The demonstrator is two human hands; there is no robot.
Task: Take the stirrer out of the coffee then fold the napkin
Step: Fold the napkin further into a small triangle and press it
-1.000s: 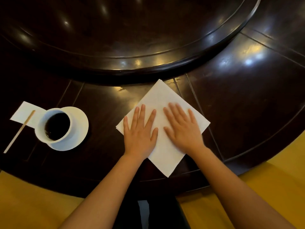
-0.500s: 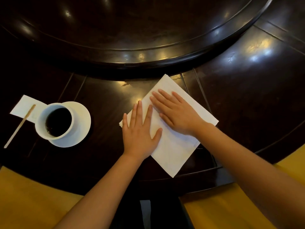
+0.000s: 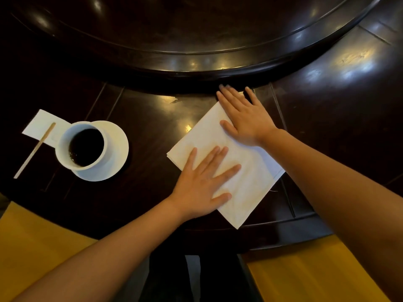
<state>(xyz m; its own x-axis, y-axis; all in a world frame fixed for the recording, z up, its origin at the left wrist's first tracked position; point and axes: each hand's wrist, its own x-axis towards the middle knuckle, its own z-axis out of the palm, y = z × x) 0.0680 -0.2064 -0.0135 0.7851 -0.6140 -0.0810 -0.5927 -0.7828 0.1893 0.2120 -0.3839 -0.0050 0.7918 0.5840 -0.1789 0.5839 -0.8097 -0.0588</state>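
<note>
A white folded napkin (image 3: 244, 182) lies flat on the dark table, turned like a diamond. My left hand (image 3: 202, 184) presses flat on its near left part, fingers spread. My right hand (image 3: 242, 116) lies flat over its far corner, fingertips reaching the table beyond. At the left stands a white cup of black coffee (image 3: 84, 147) on a white saucer (image 3: 115, 153). The wooden stirrer (image 3: 35, 150) lies outside the cup, its upper end resting on a small white napkin (image 3: 41, 125) to the left.
A raised dark round turntable (image 3: 196, 68) fills the far middle of the table, its rim just beyond my right fingertips. Yellow seat cushions (image 3: 32, 243) show below the table's near edge on both sides.
My right hand slid from the napkin's middle up to its far corner. My left hand shifted down and turned to point right. The napkin stayed flat.
</note>
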